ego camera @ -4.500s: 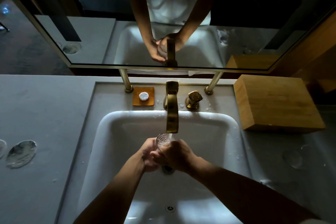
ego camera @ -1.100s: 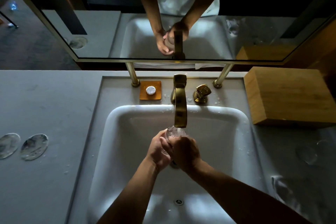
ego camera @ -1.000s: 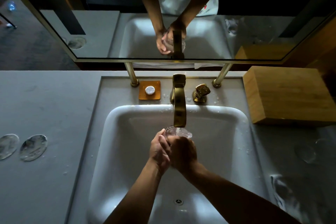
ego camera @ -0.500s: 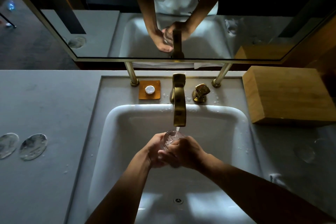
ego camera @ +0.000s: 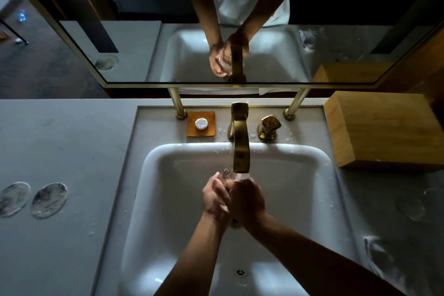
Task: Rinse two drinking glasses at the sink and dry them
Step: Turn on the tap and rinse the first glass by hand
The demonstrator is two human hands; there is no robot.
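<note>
A clear drinking glass point(ego camera: 228, 174) is held under the brass tap point(ego camera: 240, 144), over the white sink point(ego camera: 153, 170). Water runs onto it. My left hand point(ego camera: 215, 197) grips the glass from the left and my right hand point(ego camera: 247, 199) wraps round it from the right, so only its upper part shows. A second clear glass point(ego camera: 413, 206) stands on the dark counter at the right, faint in the dim light.
A wooden box point(ego camera: 384, 130) sits at the back right. An amber soap dish point(ego camera: 201, 124) and a brass tap handle point(ego camera: 269, 126) flank the tap. Two round coasters point(ego camera: 49, 199) lie on the grey counter at the left. A mirror point(ego camera: 168, 31) hangs behind.
The glass has tilted and shifted up under the spout, and both hands have turned round it. My view has moved slightly.
</note>
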